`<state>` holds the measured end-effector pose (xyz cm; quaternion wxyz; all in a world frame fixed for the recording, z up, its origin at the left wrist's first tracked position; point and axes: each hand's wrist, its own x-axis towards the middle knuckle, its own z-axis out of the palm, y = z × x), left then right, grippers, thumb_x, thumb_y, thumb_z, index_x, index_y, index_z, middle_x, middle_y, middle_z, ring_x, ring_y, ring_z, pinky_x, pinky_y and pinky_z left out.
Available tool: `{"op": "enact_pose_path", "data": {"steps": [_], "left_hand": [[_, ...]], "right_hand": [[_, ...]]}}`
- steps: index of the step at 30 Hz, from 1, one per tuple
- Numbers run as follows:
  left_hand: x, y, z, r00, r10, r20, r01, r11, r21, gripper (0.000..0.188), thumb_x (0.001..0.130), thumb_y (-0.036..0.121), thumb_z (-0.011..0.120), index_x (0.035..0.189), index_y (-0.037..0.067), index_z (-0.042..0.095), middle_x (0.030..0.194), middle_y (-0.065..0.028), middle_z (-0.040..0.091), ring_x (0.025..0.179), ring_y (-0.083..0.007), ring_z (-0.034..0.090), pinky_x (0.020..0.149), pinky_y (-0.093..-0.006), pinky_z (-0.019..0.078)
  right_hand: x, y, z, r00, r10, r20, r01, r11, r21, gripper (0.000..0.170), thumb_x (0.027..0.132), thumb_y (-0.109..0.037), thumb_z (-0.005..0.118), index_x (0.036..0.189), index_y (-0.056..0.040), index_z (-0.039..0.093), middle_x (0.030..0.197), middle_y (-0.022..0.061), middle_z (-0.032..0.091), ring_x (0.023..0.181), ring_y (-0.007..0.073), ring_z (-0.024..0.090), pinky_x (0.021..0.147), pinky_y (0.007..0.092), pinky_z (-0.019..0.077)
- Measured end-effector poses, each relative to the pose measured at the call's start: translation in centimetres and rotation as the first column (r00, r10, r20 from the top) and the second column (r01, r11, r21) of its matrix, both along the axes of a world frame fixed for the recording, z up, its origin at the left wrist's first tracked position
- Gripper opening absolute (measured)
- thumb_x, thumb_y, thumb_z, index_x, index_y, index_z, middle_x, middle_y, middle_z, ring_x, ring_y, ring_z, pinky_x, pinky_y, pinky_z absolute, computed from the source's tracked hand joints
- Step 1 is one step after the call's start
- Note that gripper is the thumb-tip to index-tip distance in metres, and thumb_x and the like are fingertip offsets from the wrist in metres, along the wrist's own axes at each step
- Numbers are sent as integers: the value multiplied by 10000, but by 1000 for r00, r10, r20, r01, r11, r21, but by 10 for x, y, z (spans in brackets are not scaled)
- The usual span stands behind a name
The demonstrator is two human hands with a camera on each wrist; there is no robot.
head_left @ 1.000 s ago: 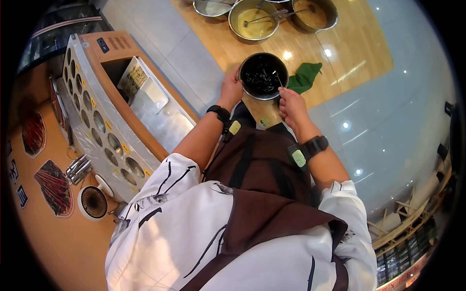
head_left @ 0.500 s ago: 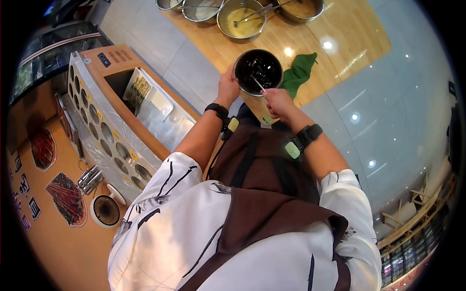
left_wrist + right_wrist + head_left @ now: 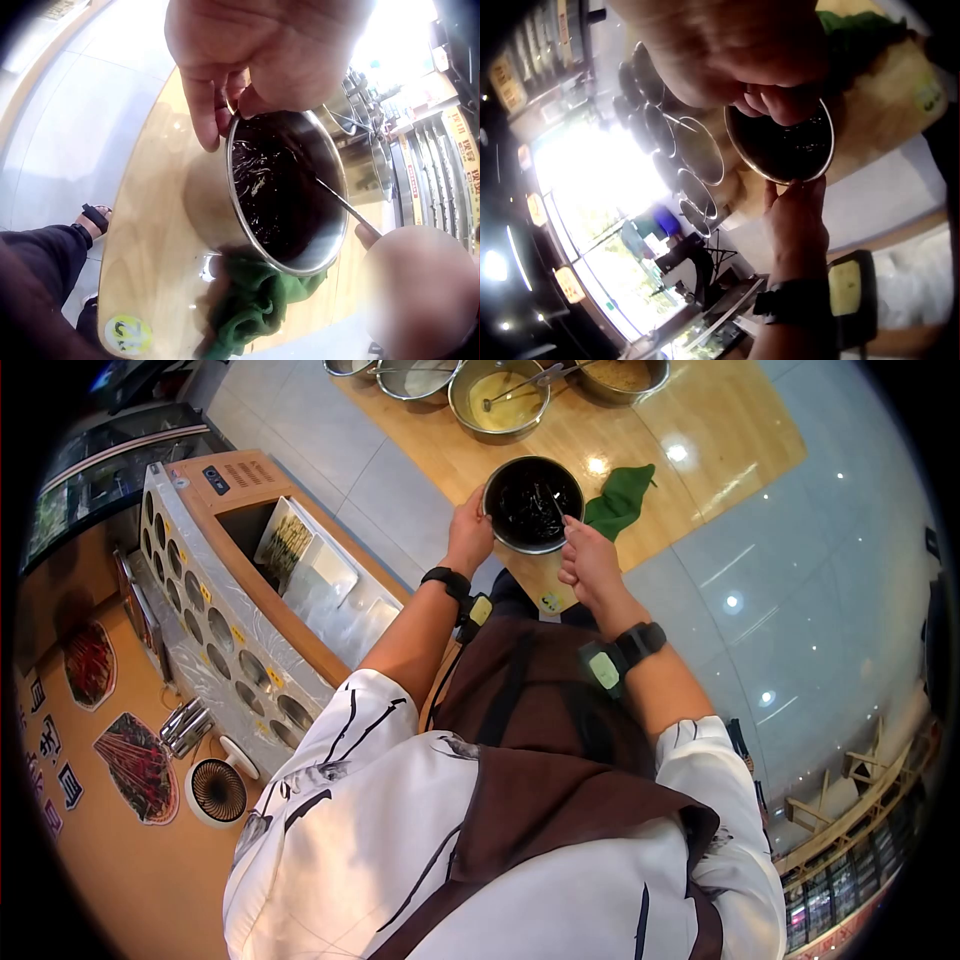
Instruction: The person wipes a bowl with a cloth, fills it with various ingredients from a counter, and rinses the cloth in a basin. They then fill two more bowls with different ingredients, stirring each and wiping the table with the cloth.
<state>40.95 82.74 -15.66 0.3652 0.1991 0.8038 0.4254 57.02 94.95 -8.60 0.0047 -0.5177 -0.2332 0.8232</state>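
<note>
A round metal pot (image 3: 205, 201) of dark, glossy liquid (image 3: 522, 508) stands at the near end of a wooden table. My left hand (image 3: 469, 538) grips its left rim, thumb and fingers at the edge in the left wrist view. Between the fingers of my right hand (image 3: 592, 565) is the thin metal handle (image 3: 346, 204) of a utensil. It slants over the right side of the pot into the liquid, which hides its lower end. A crumpled green cloth (image 3: 620, 502) lies right beside the pot.
Farther along the wooden table (image 3: 700, 460) are several metal bowls, among them one with yellow liquid (image 3: 498, 405) and one with brown contents (image 3: 622, 378); utensils rest in some. A counter with round wells (image 3: 220, 630) stands to the left. Tiled floor (image 3: 740, 600) lies beyond the table's right edge.
My right hand swung left with the utensil, then back right, and the handle's slant changed in the liquid. The left hand stayed on the rim. The head view shifted slightly.
</note>
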Motion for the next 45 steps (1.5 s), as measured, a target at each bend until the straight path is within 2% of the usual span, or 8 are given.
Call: {"op": "enact_pose_path", "data": {"steps": [15,18,20,26,31,33,42,45], "left_hand": [[-2,0,-3,998,44,-43,-45,999,-25,452,757,-72,480,1172,98,537,731,-137,605,585,-209,570,556,-313,450],[0,3,4,995,84,58,-84,996,2,444,772,-82,467,1176,89,536,747,-102,613,583,-163,557,547,-290,450],[1,4,6,989,101,109,-104,994,19,442,779,-87,460,1179,86,534,756,-81,615,589,-142,553,546,-281,451],[-3,-2,1,972,61,226,-55,998,-34,467,881,-77,393,1301,123,435,835,-14,545,694,-106,575,614,-252,521],[-6,-2,-10,991,4,131,0,999,-32,460,883,-75,381,1293,122,446,836,-12,543,691,-102,569,606,-245,524],[-7,-2,-7,993,-9,118,13,999,-34,455,883,-71,385,1290,121,450,832,-8,540,691,-98,567,601,-240,521],[-1,3,11,982,119,148,-123,992,21,435,789,-97,442,1176,80,536,734,-78,570,603,-126,536,550,-275,450],[-3,3,10,995,42,86,-43,999,12,447,819,-88,440,1221,95,507,765,-48,549,614,-106,536,554,-255,472]], "right_hand": [[5,4,5,991,130,-32,-134,978,-162,338,902,-126,447,1234,-78,485,592,-14,354,455,93,272,432,271,289],[15,8,-13,829,547,119,-559,821,117,321,892,-127,464,1199,-77,539,610,14,427,473,118,365,444,295,349],[26,-3,-66,768,581,270,-438,167,883,318,883,-138,484,1181,-59,560,636,46,493,496,148,450,435,321,403],[-5,-1,3,961,267,71,-277,928,251,320,880,-152,495,1165,-20,559,634,53,516,467,132,459,385,302,413],[8,-9,-3,889,444,108,-456,845,279,305,876,-140,485,1139,-12,574,663,97,581,528,186,541,468,326,458],[20,-7,-13,672,649,356,-627,243,740,290,856,-124,491,1099,-1,591,834,180,648,737,297,626,668,361,494],[-9,-4,-4,891,419,177,-440,696,567,312,844,-145,448,1075,0,598,1003,225,603,933,359,582,825,380,456],[9,-12,-15,701,632,329,-604,282,746,303,838,-134,441,1064,-15,605,1008,214,608,929,355,583,807,390,463]]}}
